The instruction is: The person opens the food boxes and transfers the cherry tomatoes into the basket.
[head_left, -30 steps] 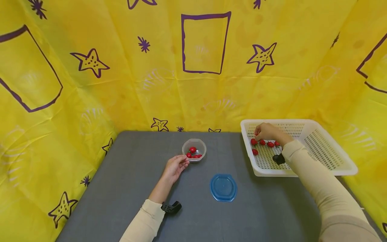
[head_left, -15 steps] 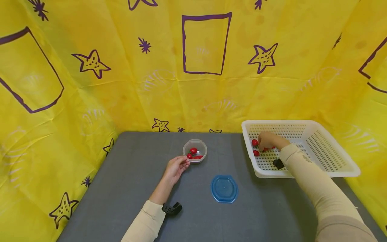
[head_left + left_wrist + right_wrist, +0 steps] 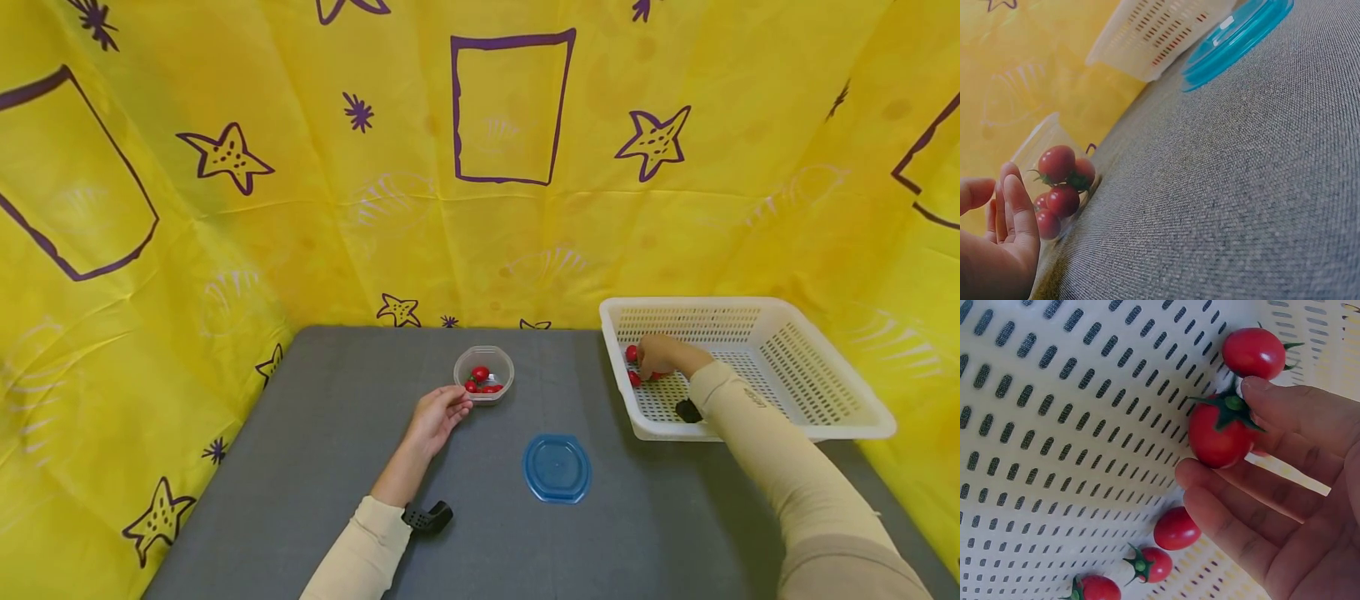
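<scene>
My left hand (image 3: 437, 417) is at the near left side of a small clear plastic container (image 3: 504, 372). Its fingertips appear to touch the rim, and in the left wrist view thumb and fingers stand apart. Several red cherry tomatoes (image 3: 1057, 164) with green stems lie inside that container. Down in the white basket, my right hand (image 3: 660, 354) has thumb and fingers around one cherry tomato (image 3: 1215, 439), seen in the right wrist view. Another tomato (image 3: 1252, 353) sits just beyond the thumb, and more lie along the basket floor, such as one tomato (image 3: 1177, 528) by the fingertips.
The white perforated basket (image 3: 637, 423) stands at the right rear of the grey-covered table (image 3: 300, 450). A blue lid (image 3: 557, 468) lies flat between basket and container. Yellow patterned cloth (image 3: 510, 233) hangs behind and along both sides.
Inside the basket, my right hand has come lower and slightly nearer, from the far left corner to the tomatoes, and now has one between its fingers. The left hand stays at the container.
</scene>
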Demonstrator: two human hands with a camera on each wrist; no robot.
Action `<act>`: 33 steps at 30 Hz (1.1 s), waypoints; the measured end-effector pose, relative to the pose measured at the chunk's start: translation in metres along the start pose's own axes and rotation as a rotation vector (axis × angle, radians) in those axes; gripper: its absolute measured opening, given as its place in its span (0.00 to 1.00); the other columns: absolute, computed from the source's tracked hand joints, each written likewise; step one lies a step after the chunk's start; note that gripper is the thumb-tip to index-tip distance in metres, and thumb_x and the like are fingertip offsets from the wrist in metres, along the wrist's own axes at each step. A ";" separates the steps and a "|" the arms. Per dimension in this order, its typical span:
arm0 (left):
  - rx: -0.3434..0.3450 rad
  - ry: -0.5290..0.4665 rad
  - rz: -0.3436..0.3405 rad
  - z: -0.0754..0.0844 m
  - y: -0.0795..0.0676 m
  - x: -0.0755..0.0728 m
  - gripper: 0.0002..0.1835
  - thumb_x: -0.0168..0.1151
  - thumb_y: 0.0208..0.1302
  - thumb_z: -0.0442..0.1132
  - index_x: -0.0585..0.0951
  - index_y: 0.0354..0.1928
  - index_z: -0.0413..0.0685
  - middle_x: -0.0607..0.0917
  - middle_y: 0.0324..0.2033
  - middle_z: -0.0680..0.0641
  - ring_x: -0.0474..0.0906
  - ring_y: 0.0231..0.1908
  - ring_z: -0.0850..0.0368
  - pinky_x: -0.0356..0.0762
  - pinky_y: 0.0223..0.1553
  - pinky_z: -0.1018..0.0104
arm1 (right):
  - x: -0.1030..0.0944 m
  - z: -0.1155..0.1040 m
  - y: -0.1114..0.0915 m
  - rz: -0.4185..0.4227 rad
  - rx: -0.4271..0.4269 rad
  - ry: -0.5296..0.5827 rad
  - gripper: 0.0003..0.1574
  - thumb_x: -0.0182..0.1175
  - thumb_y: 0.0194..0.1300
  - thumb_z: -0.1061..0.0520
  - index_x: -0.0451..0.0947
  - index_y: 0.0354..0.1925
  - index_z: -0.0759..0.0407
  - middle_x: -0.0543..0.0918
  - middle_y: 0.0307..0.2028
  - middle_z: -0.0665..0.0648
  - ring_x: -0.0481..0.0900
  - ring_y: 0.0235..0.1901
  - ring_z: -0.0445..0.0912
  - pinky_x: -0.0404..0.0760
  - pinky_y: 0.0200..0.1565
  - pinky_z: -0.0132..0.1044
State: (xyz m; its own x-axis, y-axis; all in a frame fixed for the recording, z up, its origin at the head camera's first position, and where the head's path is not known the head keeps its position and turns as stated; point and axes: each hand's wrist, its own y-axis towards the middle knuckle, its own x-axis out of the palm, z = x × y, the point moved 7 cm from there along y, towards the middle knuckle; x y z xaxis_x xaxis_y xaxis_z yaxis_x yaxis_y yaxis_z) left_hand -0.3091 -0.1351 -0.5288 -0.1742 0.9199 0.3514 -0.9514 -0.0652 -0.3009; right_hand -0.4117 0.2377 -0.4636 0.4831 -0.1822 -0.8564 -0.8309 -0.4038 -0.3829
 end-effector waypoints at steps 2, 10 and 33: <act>-0.001 -0.003 -0.003 0.000 0.000 0.000 0.09 0.55 0.69 0.32 0.74 0.45 0.31 0.83 0.24 0.53 0.81 0.26 0.64 0.80 0.32 0.74 | -0.001 0.000 0.000 -0.008 0.001 0.008 0.04 0.65 0.51 0.65 0.78 0.24 0.65 0.75 0.19 0.53 0.68 0.18 0.40 0.68 0.21 0.29; -0.002 -0.012 -0.005 -0.001 -0.001 -0.001 0.03 0.55 0.69 0.32 0.76 0.38 0.39 0.83 0.24 0.52 0.81 0.26 0.63 0.81 0.32 0.73 | -0.027 -0.005 -0.004 0.071 -0.089 -0.042 0.10 0.66 0.55 0.55 0.79 0.28 0.62 0.81 0.23 0.57 0.74 0.23 0.46 0.74 0.27 0.37; -0.018 -0.014 -0.013 -0.001 0.001 0.000 0.09 0.55 0.70 0.34 0.74 0.45 0.33 0.83 0.25 0.53 0.81 0.27 0.63 0.81 0.34 0.73 | -0.081 -0.078 -0.009 0.365 -0.228 -0.097 0.11 0.58 0.66 0.61 0.81 0.40 0.69 0.86 0.36 0.65 0.80 0.34 0.55 0.79 0.45 0.54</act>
State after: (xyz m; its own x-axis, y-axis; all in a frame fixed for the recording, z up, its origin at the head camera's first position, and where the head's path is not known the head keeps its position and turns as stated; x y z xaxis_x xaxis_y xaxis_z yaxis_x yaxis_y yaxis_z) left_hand -0.3100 -0.1345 -0.5296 -0.1654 0.9152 0.3675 -0.9490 -0.0463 -0.3119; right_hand -0.4219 0.1863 -0.3635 0.1321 -0.2691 -0.9540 -0.8547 -0.5184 0.0279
